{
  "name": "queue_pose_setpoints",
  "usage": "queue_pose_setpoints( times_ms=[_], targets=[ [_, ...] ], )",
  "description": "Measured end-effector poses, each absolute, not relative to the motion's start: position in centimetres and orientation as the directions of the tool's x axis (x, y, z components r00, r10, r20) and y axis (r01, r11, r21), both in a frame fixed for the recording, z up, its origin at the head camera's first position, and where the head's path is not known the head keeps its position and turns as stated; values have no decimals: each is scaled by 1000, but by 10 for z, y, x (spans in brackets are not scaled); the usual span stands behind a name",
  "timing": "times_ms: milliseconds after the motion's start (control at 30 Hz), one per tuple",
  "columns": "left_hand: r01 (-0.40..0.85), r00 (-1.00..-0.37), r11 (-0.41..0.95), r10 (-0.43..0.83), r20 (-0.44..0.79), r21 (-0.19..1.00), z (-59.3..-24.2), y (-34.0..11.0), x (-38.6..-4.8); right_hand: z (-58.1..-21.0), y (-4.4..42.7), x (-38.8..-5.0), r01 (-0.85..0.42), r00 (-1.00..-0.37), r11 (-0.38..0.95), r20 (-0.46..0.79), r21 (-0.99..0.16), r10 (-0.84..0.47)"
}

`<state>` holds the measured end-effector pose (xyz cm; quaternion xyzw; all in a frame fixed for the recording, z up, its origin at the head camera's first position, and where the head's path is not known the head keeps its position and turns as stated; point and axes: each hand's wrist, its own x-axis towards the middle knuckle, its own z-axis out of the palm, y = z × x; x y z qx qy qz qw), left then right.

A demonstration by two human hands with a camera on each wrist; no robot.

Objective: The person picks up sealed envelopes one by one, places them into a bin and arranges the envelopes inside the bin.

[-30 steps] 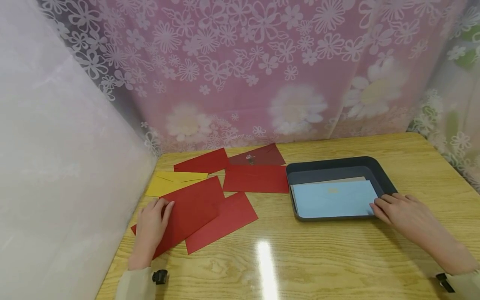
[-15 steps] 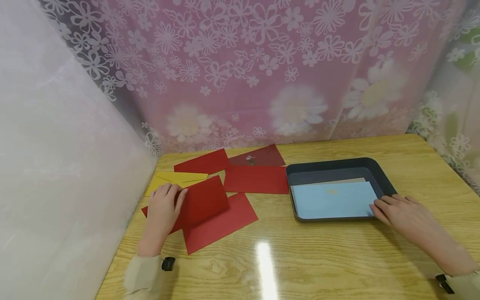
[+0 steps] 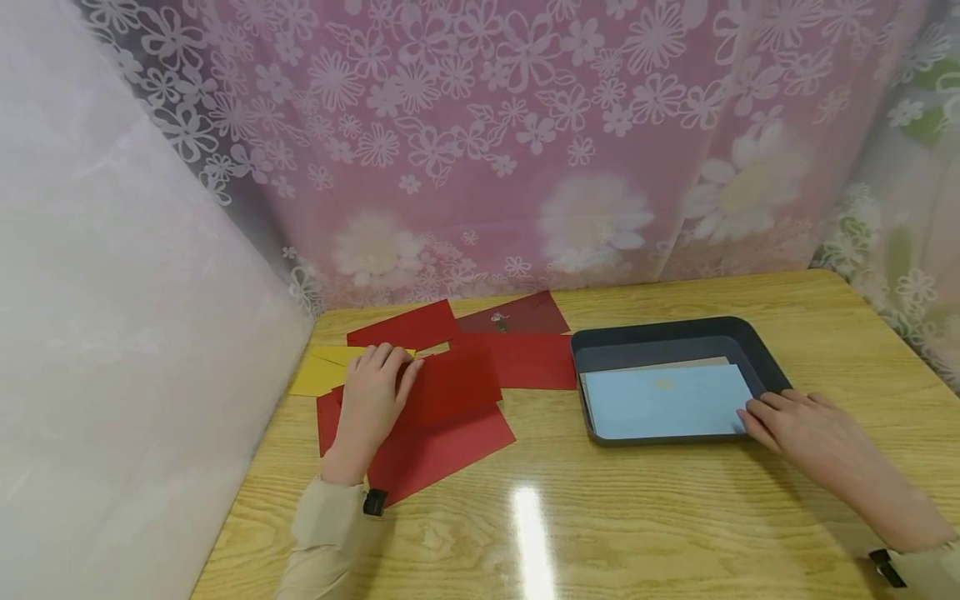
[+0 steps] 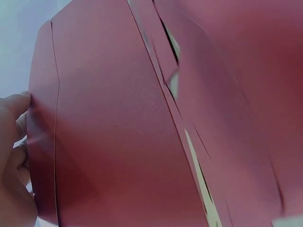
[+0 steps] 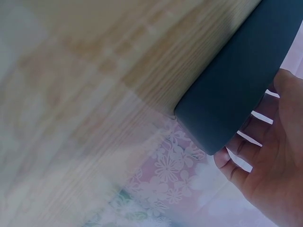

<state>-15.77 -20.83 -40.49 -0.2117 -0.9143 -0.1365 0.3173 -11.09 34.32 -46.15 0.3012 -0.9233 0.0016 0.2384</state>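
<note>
My left hand pinches a red envelope by its upper edge, lifted and tilted over other red envelopes. In the left wrist view the thumb and fingers hold the edge of this envelope. Beneath it lies a lighter red envelope, partly covered. On the right, my right hand grips the right front corner of a dark grey tray. The right wrist view has the fingers at the rim of the tray. Inside the tray a light blue envelope lies over a beige one, mostly hidden.
A yellow envelope lies on the wooden table at left. Behind are a red envelope and a maroon envelope; another red one reaches the tray's left side. A floral curtain hangs behind, a white sheet at left.
My left hand has lifted the red envelope and carried it right and slightly away from me, uncovering red paper at left. The right hand and tray stay in place.
</note>
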Motion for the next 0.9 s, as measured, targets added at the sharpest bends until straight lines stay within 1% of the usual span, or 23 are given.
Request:
queue_pose_setpoints(
  times_ms=[133, 433, 567, 733, 900],
  targets=[
    [498, -715, 857, 319, 623, 134, -401, -193, -165, -463, 344, -110, -550, -713, 823, 432, 143, -552],
    [547, -723, 823, 372, 583, 153, -392, -157, -178, -464, 344, -110, -551, -709, 823, 442, 140, -550],
    [589, -707, 792, 412, 575, 158, -387, -137, -185, -463, 344, -111, -552, -709, 822, 440, 140, -551],
    [649, -669, 745, 459, 584, 158, -378, -108, -193, -463, 343, -111, -551, -711, 823, 439, 137, -549],
    [707, -628, 684, 489, 605, 181, -369, -78, -202, -464, 343, -111, -555, -701, 821, 455, 135, -549]
  ],
)
